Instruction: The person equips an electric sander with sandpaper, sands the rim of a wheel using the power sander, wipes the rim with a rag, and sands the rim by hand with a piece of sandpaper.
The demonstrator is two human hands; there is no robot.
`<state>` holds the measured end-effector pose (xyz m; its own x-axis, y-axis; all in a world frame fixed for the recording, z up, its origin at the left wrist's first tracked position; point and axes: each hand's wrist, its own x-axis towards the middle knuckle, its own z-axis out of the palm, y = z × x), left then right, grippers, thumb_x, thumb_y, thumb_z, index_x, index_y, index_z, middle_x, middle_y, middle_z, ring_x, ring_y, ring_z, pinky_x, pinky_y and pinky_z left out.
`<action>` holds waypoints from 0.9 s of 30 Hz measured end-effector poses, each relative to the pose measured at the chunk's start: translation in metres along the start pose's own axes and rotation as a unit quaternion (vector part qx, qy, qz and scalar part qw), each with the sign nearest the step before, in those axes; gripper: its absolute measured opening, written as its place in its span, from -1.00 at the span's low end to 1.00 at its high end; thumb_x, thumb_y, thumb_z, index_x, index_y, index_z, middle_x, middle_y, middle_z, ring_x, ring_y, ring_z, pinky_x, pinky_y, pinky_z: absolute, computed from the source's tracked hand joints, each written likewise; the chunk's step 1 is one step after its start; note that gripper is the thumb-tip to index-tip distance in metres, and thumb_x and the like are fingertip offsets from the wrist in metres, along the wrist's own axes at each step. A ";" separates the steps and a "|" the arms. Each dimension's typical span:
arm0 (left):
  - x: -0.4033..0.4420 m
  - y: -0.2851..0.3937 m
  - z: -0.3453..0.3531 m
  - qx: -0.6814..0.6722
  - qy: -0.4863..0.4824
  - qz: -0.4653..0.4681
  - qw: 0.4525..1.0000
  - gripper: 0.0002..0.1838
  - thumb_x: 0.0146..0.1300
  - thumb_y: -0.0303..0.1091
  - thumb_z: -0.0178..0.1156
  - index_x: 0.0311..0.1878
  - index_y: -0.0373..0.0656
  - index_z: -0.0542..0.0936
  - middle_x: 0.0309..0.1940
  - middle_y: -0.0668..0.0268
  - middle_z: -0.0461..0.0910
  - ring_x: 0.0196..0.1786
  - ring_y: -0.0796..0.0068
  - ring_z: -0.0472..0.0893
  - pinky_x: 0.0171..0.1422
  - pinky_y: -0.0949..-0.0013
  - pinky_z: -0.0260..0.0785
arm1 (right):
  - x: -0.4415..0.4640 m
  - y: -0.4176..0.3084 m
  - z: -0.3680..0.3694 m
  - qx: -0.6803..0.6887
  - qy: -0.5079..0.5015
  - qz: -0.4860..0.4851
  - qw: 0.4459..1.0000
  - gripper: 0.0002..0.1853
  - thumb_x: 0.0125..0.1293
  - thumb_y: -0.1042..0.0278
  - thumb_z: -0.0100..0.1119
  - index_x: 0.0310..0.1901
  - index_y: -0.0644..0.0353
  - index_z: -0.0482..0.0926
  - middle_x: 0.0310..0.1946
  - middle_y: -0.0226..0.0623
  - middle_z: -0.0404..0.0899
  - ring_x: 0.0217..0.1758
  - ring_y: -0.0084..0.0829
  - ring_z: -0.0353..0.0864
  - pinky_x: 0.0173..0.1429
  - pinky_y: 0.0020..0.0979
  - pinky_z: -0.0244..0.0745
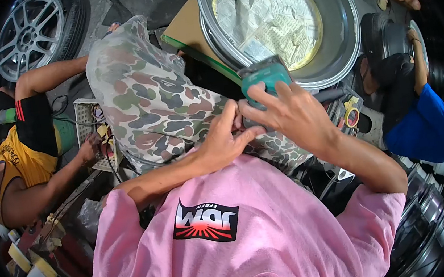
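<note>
A teal power sander with a dark pad end is tipped up over my lap, close to the near rim of a wheel rim. My right hand is closed over its body from the right, fingers bent across it. My left hand is at the sander's near end, touching the fingers of my right hand. Its thumb and fingers are drawn together, and what lies between them is hidden. Newspaper covers the inside of the wheel rim, with yellowish tape along its edge.
A cardboard box is beneath the wheel rim. To the left, a person in yellow reaches to a white plastic basket. A person in blue sits at right. A tape roll and a spoked wheel are nearby.
</note>
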<state>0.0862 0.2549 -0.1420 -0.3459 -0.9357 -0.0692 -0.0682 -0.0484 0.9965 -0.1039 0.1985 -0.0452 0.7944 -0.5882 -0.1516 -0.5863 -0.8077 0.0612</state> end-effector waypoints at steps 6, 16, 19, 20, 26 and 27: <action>0.008 0.014 -0.004 0.046 -0.026 -0.017 0.998 -0.46 0.30 -0.28 0.53 -0.16 -0.19 0.24 -0.46 0.31 0.28 -0.41 0.46 0.28 -0.35 0.28 0.26 | -0.005 0.007 0.002 0.042 0.016 0.019 0.999 -0.49 0.15 0.35 0.32 0.17 -0.17 0.49 -0.04 -0.45 0.45 -0.24 -0.36 0.62 -0.26 -0.34 0.67; 0.020 0.029 0.003 0.047 -0.055 0.000 0.997 -0.47 0.34 -0.23 0.50 -0.15 -0.19 0.24 -0.46 0.26 0.30 -0.40 0.39 0.28 -0.32 0.26 0.27 | -0.021 0.019 0.000 0.110 0.016 0.052 0.992 -0.50 0.21 0.41 0.27 0.22 -0.11 0.50 0.02 -0.36 0.49 -0.24 -0.31 0.69 -0.30 -0.31 0.64; 0.022 0.029 -0.013 0.048 -0.040 -0.022 0.998 -0.47 0.35 -0.24 0.49 -0.14 -0.18 0.23 -0.44 0.26 0.27 -0.39 0.39 0.26 -0.32 0.27 0.26 | -0.004 0.016 0.001 0.118 0.041 0.061 0.990 -0.49 0.18 0.46 0.27 0.20 -0.10 0.51 0.00 -0.35 0.49 -0.23 -0.28 0.69 -0.30 -0.29 0.62; 0.026 0.030 -0.021 0.052 -0.034 0.002 0.998 -0.47 0.34 -0.25 0.50 -0.13 -0.18 0.23 -0.45 0.25 0.27 -0.40 0.38 0.26 -0.32 0.26 0.26 | 0.002 0.018 -0.002 0.113 0.048 0.060 0.991 -0.49 0.18 0.47 0.27 0.20 -0.10 0.51 0.00 -0.34 0.49 -0.23 -0.27 0.69 -0.30 -0.29 0.62; 0.024 0.034 0.002 0.018 -0.056 -0.022 0.998 -0.45 0.30 -0.23 0.53 -0.17 -0.16 0.24 -0.41 0.31 0.25 -0.35 0.46 0.24 -0.28 0.28 0.25 | -0.019 0.020 -0.003 0.138 0.043 0.069 0.987 -0.47 0.16 0.46 0.30 0.21 -0.10 0.53 -0.04 -0.36 0.50 -0.23 -0.26 0.72 -0.29 -0.27 0.65; 0.024 0.031 0.008 0.013 -0.062 -0.013 0.998 -0.45 0.30 -0.24 0.54 -0.17 -0.16 0.24 -0.42 0.31 0.25 -0.35 0.46 0.26 -0.29 0.27 0.26 | -0.026 0.020 0.001 0.143 0.040 0.069 0.987 -0.47 0.16 0.45 0.30 0.20 -0.11 0.54 -0.04 -0.37 0.51 -0.23 -0.27 0.72 -0.28 -0.26 0.66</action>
<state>0.0688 0.2338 -0.1128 -0.4561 -0.8840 -0.1021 -0.1018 -0.0622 0.9929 -0.1367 0.1982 -0.0410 0.7066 -0.7029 -0.0814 -0.7020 -0.6818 -0.2058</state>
